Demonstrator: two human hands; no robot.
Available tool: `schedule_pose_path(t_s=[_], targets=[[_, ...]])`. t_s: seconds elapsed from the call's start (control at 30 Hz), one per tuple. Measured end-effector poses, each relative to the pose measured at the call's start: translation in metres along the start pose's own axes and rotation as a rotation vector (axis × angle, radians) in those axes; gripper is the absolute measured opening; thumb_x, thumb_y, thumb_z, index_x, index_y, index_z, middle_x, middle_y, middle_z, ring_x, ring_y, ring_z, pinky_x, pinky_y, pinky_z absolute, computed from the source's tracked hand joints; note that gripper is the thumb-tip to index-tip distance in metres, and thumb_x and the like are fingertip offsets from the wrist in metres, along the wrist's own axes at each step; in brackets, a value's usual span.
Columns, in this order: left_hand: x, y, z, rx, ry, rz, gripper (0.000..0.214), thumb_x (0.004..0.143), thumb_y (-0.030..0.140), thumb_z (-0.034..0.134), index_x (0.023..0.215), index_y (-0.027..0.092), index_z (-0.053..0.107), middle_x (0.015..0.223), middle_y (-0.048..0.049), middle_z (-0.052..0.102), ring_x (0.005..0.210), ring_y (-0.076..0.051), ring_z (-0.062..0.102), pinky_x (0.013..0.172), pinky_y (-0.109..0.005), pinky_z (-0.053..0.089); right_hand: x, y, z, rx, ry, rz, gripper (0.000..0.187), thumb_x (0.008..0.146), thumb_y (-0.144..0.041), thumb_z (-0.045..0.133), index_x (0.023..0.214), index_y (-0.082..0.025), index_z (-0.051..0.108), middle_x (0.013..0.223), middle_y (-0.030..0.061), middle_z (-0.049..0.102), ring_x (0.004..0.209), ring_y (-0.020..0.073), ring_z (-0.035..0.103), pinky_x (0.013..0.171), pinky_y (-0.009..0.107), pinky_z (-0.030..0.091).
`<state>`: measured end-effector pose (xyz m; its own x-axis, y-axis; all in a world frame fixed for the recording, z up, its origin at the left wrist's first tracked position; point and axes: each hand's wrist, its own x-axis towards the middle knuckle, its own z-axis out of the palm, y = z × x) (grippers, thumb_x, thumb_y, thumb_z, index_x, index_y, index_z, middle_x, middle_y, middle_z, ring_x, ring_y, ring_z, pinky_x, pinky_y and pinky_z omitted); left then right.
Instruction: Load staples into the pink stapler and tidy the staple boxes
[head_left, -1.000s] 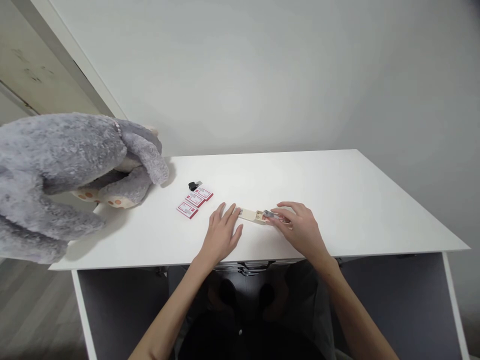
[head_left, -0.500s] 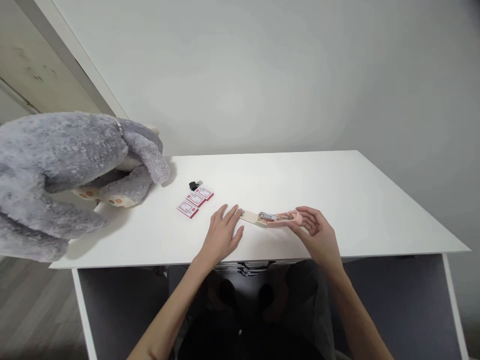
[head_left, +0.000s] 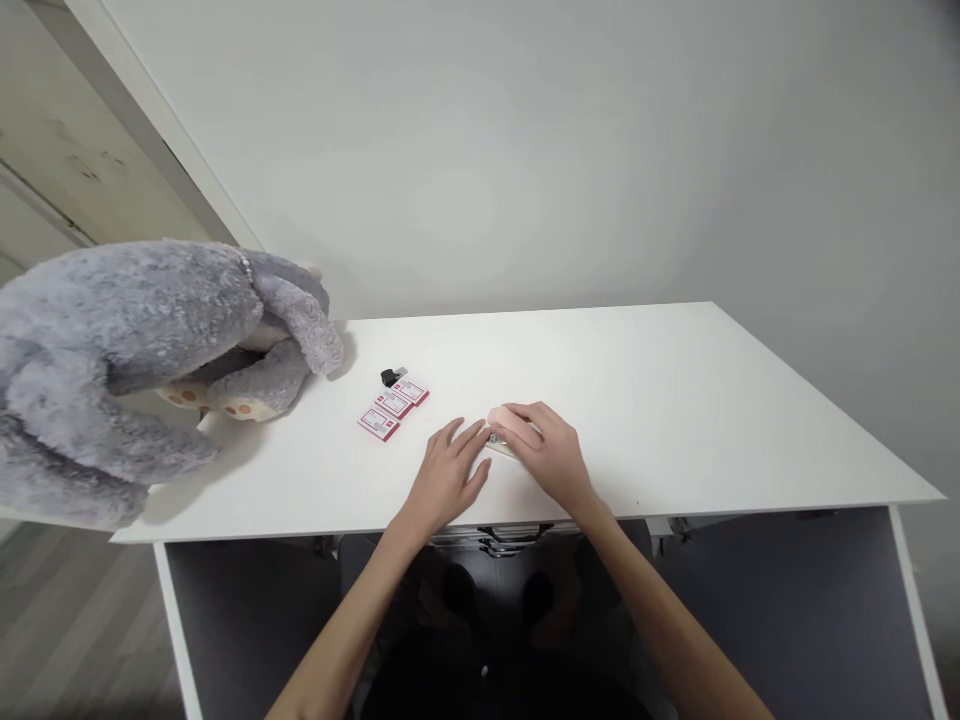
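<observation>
A small pink and cream stapler [head_left: 498, 429] lies on the white table [head_left: 675, 400] near its front edge. My right hand [head_left: 544, 455] covers it from above, fingers curled over its pink top, so most of it is hidden. My left hand [head_left: 448, 472] lies flat on the table just left of the stapler, fingers stretched out, fingertips touching its cream end. Three small red and white staple boxes [head_left: 394, 405] lie in a row to the left of my hands, with a small black clip [head_left: 390, 376] behind them.
A large grey plush toy [head_left: 142, 350] lies over the table's left end and hangs past its edge. A plain wall stands behind the table. Below the front edge I see my lap and dark side panels.
My right hand had swung the stapler's pink top open to the right. Now it has folded the top back to the left and rests over the closed stapler. My left hand stayed put.
</observation>
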<state>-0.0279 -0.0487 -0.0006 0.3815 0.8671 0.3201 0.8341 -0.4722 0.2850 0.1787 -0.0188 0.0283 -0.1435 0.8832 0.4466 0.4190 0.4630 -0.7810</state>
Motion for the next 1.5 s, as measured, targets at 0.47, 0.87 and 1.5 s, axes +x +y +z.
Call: schedule_pose_path(t_s=[0.47, 0.87, 1.5], targets=[[0.0, -0.003, 0.004, -0.01, 0.003, -0.018, 0.054, 0.107, 0.04, 0.051, 0.158, 0.02, 0.049, 0.161, -0.0123, 0.054, 0.153, -0.035, 0.044, 0.122, -0.057, 0.043, -0.017, 0.017, 0.021, -0.286, -0.032, -0.028, 0.043, 0.11, -0.046, 0.056, 0.146, -0.025, 0.067, 0.122, 0.0083, 0.081, 0.1, 0.0207, 0.079, 0.078, 0.026, 0.061], [-0.004, -0.006, 0.005, -0.011, 0.048, -0.055, 0.047, 0.106, 0.037, 0.054, 0.15, 0.02, 0.056, 0.16, -0.0115, 0.056, 0.152, -0.034, 0.046, 0.123, -0.057, 0.043, -0.03, 0.054, -0.029, -0.089, -0.323, -0.072, 0.053, 0.112, -0.039, 0.042, 0.166, -0.037, 0.04, 0.166, 0.0032, 0.05, 0.151, 0.025, 0.051, 0.123, 0.046, 0.047], [-0.002, -0.058, -0.027, 0.304, 0.242, -0.439, 0.058, 0.104, 0.044, 0.049, 0.157, 0.018, 0.051, 0.171, -0.0174, 0.037, 0.16, -0.049, 0.02, 0.125, -0.073, 0.021, -0.027, 0.069, -0.043, -0.178, -0.237, 0.154, 0.074, 0.105, -0.042, 0.049, 0.172, -0.031, 0.021, 0.167, 0.0093, 0.048, 0.147, 0.033, 0.054, 0.113, 0.051, 0.052]])
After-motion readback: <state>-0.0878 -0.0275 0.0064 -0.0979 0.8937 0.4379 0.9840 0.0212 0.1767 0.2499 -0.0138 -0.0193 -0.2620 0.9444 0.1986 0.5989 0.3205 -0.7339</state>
